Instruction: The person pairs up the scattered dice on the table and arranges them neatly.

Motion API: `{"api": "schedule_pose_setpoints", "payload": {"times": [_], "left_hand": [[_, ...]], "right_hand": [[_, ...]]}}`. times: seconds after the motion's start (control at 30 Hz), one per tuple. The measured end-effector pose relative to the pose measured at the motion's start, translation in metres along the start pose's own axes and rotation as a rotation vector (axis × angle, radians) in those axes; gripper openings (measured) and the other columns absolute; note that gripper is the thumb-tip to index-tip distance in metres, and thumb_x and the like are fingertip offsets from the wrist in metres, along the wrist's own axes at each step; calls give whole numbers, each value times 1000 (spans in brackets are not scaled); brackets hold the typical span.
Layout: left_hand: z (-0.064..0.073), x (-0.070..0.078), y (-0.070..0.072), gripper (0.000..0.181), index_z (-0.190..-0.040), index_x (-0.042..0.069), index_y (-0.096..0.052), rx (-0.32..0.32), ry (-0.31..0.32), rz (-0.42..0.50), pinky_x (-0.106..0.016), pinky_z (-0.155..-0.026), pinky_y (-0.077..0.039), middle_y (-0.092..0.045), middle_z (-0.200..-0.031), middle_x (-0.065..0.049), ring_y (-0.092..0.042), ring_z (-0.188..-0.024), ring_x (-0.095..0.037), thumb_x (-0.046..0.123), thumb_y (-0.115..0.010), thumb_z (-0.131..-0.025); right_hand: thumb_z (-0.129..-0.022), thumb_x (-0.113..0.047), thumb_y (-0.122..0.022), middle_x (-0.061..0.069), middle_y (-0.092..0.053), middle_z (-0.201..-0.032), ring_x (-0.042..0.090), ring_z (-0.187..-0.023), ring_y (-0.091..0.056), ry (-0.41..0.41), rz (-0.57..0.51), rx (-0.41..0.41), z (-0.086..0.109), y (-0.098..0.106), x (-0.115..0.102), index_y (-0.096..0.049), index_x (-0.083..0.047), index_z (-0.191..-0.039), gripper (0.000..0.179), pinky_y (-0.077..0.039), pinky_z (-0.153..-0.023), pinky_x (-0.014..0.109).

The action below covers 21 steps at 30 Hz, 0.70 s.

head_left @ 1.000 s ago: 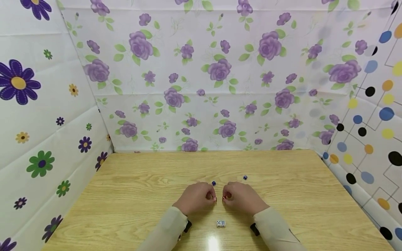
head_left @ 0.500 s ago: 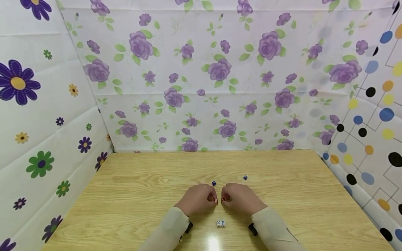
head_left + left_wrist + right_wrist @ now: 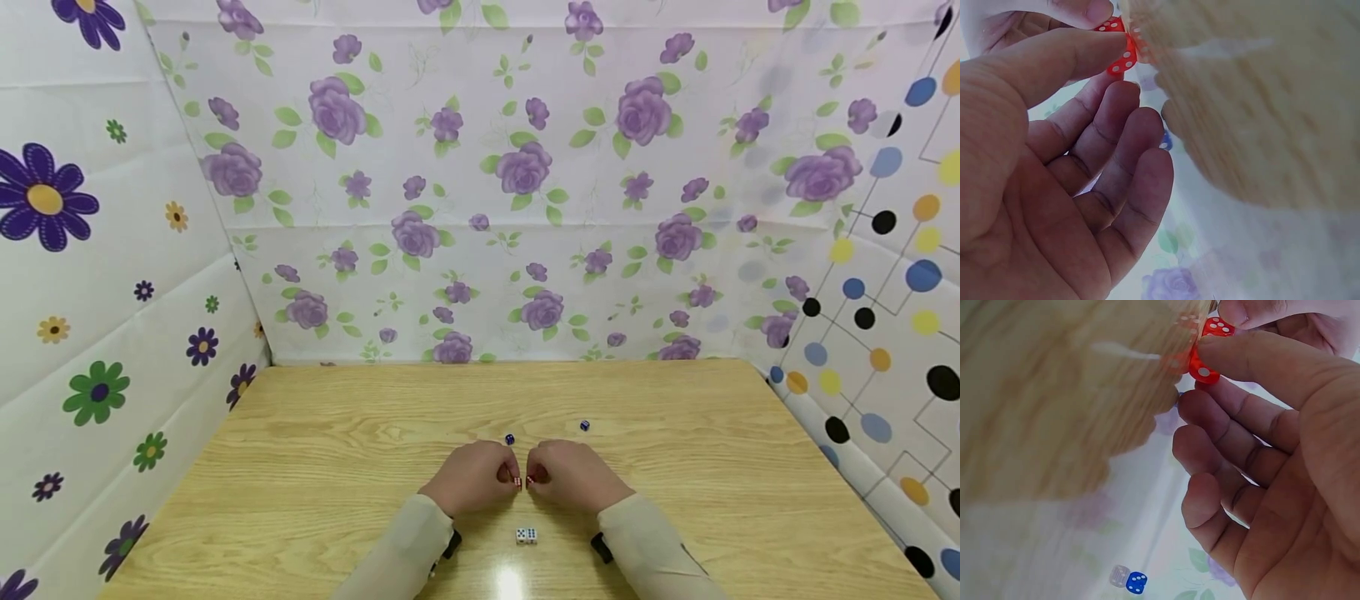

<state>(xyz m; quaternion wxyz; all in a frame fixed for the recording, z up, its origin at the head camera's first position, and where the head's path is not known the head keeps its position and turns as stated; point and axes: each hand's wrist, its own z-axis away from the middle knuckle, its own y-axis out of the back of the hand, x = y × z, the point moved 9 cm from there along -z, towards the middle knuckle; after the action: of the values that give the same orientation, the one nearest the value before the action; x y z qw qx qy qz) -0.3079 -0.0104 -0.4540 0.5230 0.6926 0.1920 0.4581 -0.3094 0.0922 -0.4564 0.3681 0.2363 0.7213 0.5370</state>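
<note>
My left hand (image 3: pixel 471 477) pinches a red die (image 3: pixel 517 482) with white pips between thumb and index finger, close to the wooden tabletop. Facing it, my right hand (image 3: pixel 576 477) pinches another red die (image 3: pixel 530 480) the same way. A narrow gap separates the two red dice in the head view. In the left wrist view, the left hand's red die (image 3: pixel 1124 60) shows past the thumb, its other fingers loosely bent. From the right wrist, the right hand's red die (image 3: pixel 1204 370) appears low against the table, with the left hand's fingertips just beyond.
Two white dice, one on the left (image 3: pixel 521 537) and one on the right (image 3: pixel 532 536), sit side by side nearer the person. Behind the hands lie a blue die (image 3: pixel 510 439) and, further right, a second blue die (image 3: pixel 585 425). Patterned cloth (image 3: pixel 480 183) walls the table's back and sides.
Both hands have come closer together and slightly toward the person, narrowing the gap between the red dice. The white and blue dice stay where they were.
</note>
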Motion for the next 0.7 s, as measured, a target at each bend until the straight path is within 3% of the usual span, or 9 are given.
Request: {"api": "schedule_pose_setpoints", "payload": {"times": [0.2,0.7], "left_hand": [[-1,3,0,4,-90,19,-76,-1,-7,-2,-22,-68,-49,-63,-78,17,-54,-68,1,19,-80,-90],[-2,1,-1,5,-93,18,-79,-21,23,35,-23,-67,-49,-65,-78,16,-55,-67,-2,18,-81,-89]], "right_hand": [[-87,-19,-83,-14,-60,-77,2,-68,-48,21,19,5,-1,1,-4,-71,-20,-83,13,-46,-64,24],[-87,-20,-84,-12,-60,-78,3,-68,-48,-31,-29,-48,0,-1,-3,-71,-18,-85,13,-45,-63,25]]}}
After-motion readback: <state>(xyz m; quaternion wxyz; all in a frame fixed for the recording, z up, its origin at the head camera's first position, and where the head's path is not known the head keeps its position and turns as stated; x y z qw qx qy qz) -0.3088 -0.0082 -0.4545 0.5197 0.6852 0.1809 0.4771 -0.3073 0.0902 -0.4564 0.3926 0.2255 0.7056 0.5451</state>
